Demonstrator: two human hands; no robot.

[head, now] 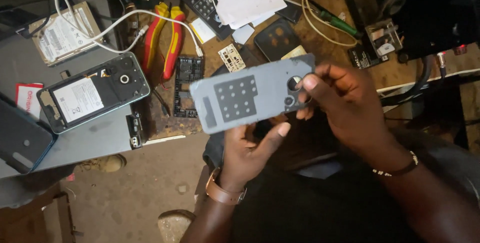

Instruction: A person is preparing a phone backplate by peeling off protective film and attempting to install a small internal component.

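A grey phone back cover (250, 98) is held at the frame's centre, inner side up. It is pinched from six o'clock by the left hand (247, 150) and at its three o'clock end by the right hand (345, 103). At nine o'clock, an opened phone (92, 92) lies on the tabletop (395, 70), red-handled pliers (164, 35) at eleven.

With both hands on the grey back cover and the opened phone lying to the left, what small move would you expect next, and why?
Probably carrying the grey back cover left toward the opened phone. The left hand supports its lower edge from beneath and the right hand pinches the end with the round holes, inner face up. The phone lies on the grey surface with its battery exposed and no cover on.
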